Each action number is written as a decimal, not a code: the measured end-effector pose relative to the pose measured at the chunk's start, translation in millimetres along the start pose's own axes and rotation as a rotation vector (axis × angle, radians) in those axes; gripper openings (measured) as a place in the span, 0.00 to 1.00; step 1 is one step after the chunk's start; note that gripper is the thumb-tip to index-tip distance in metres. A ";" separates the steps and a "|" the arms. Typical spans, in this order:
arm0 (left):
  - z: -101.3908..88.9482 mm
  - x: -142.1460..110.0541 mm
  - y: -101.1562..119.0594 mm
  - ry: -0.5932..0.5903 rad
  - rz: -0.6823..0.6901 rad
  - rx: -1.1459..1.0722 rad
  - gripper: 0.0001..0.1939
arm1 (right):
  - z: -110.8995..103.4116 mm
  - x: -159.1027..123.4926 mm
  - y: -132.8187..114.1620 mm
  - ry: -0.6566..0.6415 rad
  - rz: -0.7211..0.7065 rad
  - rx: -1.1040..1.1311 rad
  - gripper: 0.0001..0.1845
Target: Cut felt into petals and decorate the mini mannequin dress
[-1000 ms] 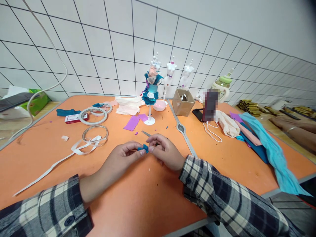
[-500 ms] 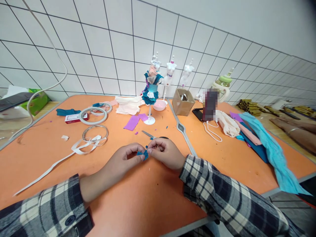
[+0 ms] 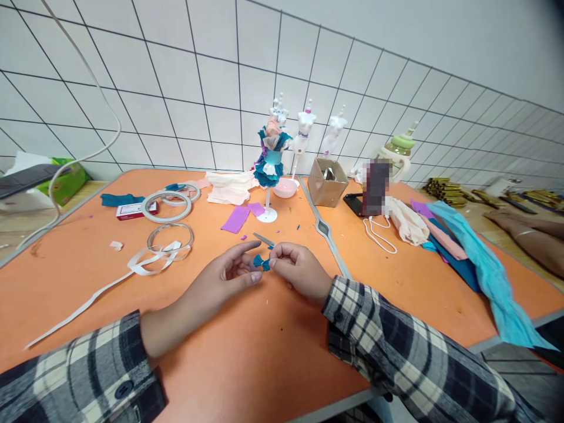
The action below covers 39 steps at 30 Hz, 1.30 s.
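Note:
A small teal crepe-paper bow (image 3: 261, 262) is pinched at its right end by my right hand (image 3: 302, 270). My left hand (image 3: 229, 271) is beside it on the left, thumb and forefinger spread apart around the bow's free end. Behind my right hand lie scissors (image 3: 263, 239), their blades showing and their handles mostly hidden. Farther back stands a small white dress form wearing a teal and peach paper dress (image 3: 269, 158), on a round white base (image 3: 267, 215). Purple paper pieces (image 3: 235, 219) lie in front of that base.
Tape rolls (image 3: 166, 207) and a white strip (image 3: 88, 304) lie at left. Behind are bare dress forms (image 3: 305, 124), a pink bowl (image 3: 285, 188) and a cardboard box (image 3: 327, 182). A phone (image 3: 376, 187), coloured crepe paper (image 3: 476, 252) and another person's arm (image 3: 529, 235) are at right.
My left fingers have let go of the bow and spread apart. The bow now stays in my right hand, with more of its shape showing.

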<state>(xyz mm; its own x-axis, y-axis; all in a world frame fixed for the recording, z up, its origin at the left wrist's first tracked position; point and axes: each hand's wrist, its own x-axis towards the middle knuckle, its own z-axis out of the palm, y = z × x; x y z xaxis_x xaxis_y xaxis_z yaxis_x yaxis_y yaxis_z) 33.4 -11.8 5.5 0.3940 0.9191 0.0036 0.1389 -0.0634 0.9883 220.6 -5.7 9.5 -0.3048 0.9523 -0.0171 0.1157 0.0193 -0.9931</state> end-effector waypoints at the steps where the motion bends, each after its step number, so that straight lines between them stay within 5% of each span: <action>1: 0.0 0.6 0.4 -0.010 -0.011 -0.012 0.24 | 0.5 -0.3 0.4 -0.009 0.004 0.011 0.08; 4: 0.6 1.0 2.3 -0.038 -0.063 -0.023 0.16 | 1.3 -0.3 3.3 -0.035 0.011 0.027 0.10; 10: 1.4 -0.9 5.9 0.097 -0.117 -0.026 0.15 | 1.6 0.8 7.8 -0.037 -0.011 0.011 0.10; 22: 0.1 -2.3 5.6 -0.001 -0.137 -0.031 0.14 | 0.9 -3.2 4.0 -0.057 -0.037 0.034 0.13; 27: 1.0 -0.8 5.7 -0.053 -0.122 0.011 0.14 | 2.0 -1.3 7.6 -0.009 -0.094 -0.157 0.08; 34: 1.7 1.5 3.1 0.087 -0.050 0.055 0.20 | 0.4 1.0 10.4 0.026 -0.102 -0.076 0.07; 39: 2.3 0.5 1.9 0.086 -0.093 0.101 0.16 | 2.0 -1.8 6.7 0.018 -0.037 0.012 0.10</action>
<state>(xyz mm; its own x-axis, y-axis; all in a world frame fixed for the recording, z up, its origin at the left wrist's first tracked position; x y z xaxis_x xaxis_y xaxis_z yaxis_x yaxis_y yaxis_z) 36.0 -12.4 7.0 0.2961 0.9526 -0.0700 0.2633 -0.0110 0.9646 220.0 -7.8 2.6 -0.2920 0.9562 0.0221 0.0935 0.0515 -0.9943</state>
